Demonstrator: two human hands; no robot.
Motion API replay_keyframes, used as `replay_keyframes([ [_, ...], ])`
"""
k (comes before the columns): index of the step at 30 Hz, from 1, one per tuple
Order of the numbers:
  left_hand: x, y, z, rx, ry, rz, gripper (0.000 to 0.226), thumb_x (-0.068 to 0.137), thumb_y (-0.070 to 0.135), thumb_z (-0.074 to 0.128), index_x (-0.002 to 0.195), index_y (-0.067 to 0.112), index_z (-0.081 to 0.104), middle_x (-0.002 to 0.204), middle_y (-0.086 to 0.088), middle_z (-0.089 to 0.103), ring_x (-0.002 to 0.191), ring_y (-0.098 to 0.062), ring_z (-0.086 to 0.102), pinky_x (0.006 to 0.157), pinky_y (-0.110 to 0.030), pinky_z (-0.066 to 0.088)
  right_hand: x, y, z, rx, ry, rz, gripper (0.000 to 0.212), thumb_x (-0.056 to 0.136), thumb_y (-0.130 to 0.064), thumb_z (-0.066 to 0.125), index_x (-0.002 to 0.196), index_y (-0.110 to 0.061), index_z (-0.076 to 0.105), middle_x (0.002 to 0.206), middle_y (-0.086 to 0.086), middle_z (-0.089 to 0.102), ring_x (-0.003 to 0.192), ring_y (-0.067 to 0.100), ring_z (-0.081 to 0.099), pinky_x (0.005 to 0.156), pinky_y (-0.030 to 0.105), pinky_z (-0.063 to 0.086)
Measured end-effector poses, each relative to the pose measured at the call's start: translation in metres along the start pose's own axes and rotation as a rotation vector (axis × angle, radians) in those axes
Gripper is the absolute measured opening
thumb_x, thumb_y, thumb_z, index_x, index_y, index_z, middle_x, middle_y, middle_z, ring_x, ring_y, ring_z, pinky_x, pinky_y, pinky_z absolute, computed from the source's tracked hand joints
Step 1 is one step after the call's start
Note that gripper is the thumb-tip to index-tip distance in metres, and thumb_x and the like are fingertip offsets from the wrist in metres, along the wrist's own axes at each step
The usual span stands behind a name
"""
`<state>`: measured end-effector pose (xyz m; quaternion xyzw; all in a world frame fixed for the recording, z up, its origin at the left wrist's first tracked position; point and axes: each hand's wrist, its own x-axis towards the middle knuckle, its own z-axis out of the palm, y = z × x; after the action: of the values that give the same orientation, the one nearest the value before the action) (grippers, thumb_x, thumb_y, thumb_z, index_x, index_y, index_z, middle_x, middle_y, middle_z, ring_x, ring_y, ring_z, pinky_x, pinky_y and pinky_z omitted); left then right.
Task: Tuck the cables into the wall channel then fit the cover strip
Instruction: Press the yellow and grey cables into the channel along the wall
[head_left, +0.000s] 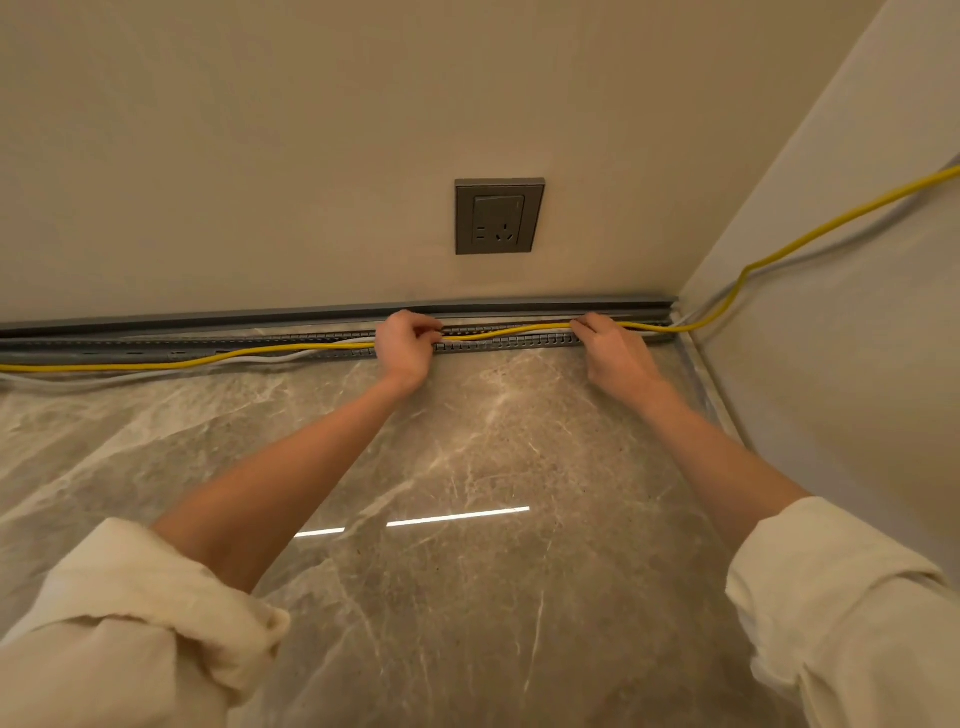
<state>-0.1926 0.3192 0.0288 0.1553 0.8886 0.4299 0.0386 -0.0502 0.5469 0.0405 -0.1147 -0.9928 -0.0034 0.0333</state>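
Yellow cable sags wavily over the grey slotted channel, pinched by left hand and right hand.

Two hands are in view: the left hand at centre frame and the right hand to its right. Two cables cross the frame: one yellow cable and one white cable. One slotted grey channel runs along the foot of the wall, with one grey strip above it. One wall socket sits at upper centre. Two rolled cream sleeves fill the lower corners.
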Motion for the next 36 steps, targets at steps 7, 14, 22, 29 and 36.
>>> replay_keyframes([
  [7, -0.003, -0.01, -0.004, 0.162, -0.097, 0.186, 0.017, 0.085, 0.009, 0.064, 0.098, 0.007, 0.074, 0.103, -0.012, 0.068, 0.096, -0.027, 0.06, 0.086, -0.034, 0.049, -0.009, 0.001, 0.01, 0.065, -0.015, 0.054, 0.066, 0.081, 0.0, 0.063, 0.141, -0.006, 0.038, 0.138, 0.014, 0.04, 0.127, 0.029, 0.041, 0.105, 0.039, 0.043],
  [14, -0.005, -0.007, -0.005, 0.565, -0.132, 0.525, 0.021, 0.086, 0.015, 0.055, 0.093, 0.006, 0.072, 0.093, -0.012, 0.064, 0.086, -0.028, 0.056, 0.077, -0.039, 0.045, -0.008, 0.006, 0.014, 0.057, 0.037, 0.029, 0.06, 0.079, 0.0, 0.063, 0.136, -0.007, 0.047, 0.126, 0.012, 0.052, 0.118, 0.029, 0.047, 0.102, 0.039, 0.042],
  [22, 0.009, 0.02, -0.021, 0.775, -0.399, 0.521, 0.026, 0.084, 0.021, 0.054, 0.095, 0.006, 0.071, 0.098, -0.014, 0.064, 0.088, -0.033, 0.061, 0.073, -0.039, 0.053, 0.01, 0.005, -0.007, -0.059, -0.104, -0.008, 0.051, 0.081, -0.009, 0.065, 0.131, -0.01, 0.053, 0.119, 0.011, 0.052, 0.112, 0.028, 0.048, 0.092, 0.039, 0.047],
  [29, -0.009, 0.038, 0.008, 0.77, -0.406, 0.65, 0.04, 0.085, 0.021, 0.053, 0.122, 0.007, 0.056, 0.116, -0.015, 0.057, 0.107, -0.032, 0.052, 0.088, -0.043, 0.045, -0.001, 0.007, -0.002, -0.027, -0.259, 0.049, 0.074, 0.084, -0.01, 0.059, 0.149, -0.015, 0.023, 0.144, 0.02, 0.029, 0.136, 0.034, 0.026, 0.112, 0.043, 0.033],
  [36, -0.009, 0.06, 0.044, 0.749, -0.476, 0.747, 0.043, 0.088, 0.021, 0.052, 0.13, 0.009, 0.048, 0.127, -0.013, 0.05, 0.116, -0.03, 0.047, 0.095, -0.044, 0.043, -0.03, 0.031, 0.006, 0.249, -0.01, 0.101, 0.072, 0.082, 0.001, 0.057, 0.147, -0.007, 0.026, 0.15, 0.014, 0.032, 0.139, 0.03, 0.031, 0.114, 0.039, 0.031],
])
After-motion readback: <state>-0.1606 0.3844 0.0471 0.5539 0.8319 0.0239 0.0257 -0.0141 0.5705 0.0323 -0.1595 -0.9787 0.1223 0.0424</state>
